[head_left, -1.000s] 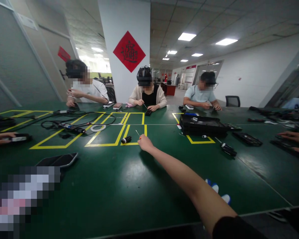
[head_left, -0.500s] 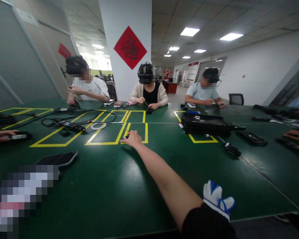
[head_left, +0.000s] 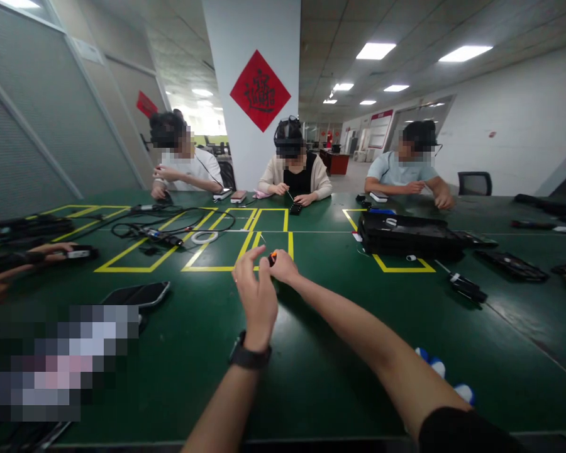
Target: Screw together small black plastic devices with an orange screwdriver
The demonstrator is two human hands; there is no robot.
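Observation:
My right hand (head_left: 283, 268) is closed round a screwdriver (head_left: 272, 257) with a black and orange handle. Its thin metal shaft points up and away from me, above the green table (head_left: 311, 377). Just left of the handle is my left hand (head_left: 255, 292), fingers raised and apart, with a black watch on the wrist. Whether the left fingertips touch the screwdriver, I cannot tell. Beyond both hands, yellow tape outlines (head_left: 291, 251) mark the tabletop.
A phone (head_left: 136, 294) lies to the left, near black cables (head_left: 122, 226) and a white ring (head_left: 204, 238). Rightward are a black case (head_left: 410, 236), a black tool (head_left: 466, 289) and a glove (head_left: 436, 367), partly behind my arm. Several people sit round the table.
My left hand has come into view beside the right one. My right hand, with the screwdriver, has shifted slightly rightward in view. The camera view has turned a little left.

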